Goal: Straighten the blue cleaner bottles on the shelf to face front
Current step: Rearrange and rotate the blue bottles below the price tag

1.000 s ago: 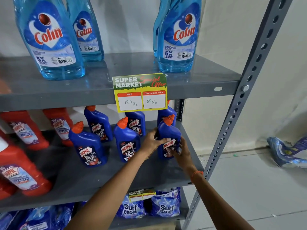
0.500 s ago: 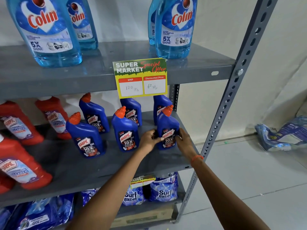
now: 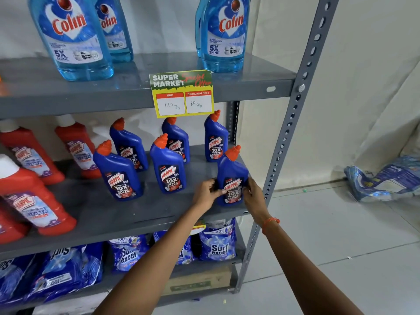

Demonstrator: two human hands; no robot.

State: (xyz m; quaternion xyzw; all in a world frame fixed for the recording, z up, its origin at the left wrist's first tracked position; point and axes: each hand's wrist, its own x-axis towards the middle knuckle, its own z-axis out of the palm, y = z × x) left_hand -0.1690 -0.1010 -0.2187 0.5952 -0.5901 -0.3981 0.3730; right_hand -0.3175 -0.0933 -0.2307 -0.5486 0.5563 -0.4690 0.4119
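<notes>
squaring the front-right harpic bottle [image 3: 232, 178] means small twists: left hand [image 3: 205, 195] and right hand [image 3: 254, 196] pinch its lower sides near the middle shelf [image 3: 95, 214] lip, so keep its base flat, label outward, clear of the edge.

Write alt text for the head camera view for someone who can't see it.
Both hands, left hand and right hand, grip a blue Harpic bottle at the front right of a grey middle shelf, label facing front. Five more blue bottles stand behind and left, beside red ones.
</notes>
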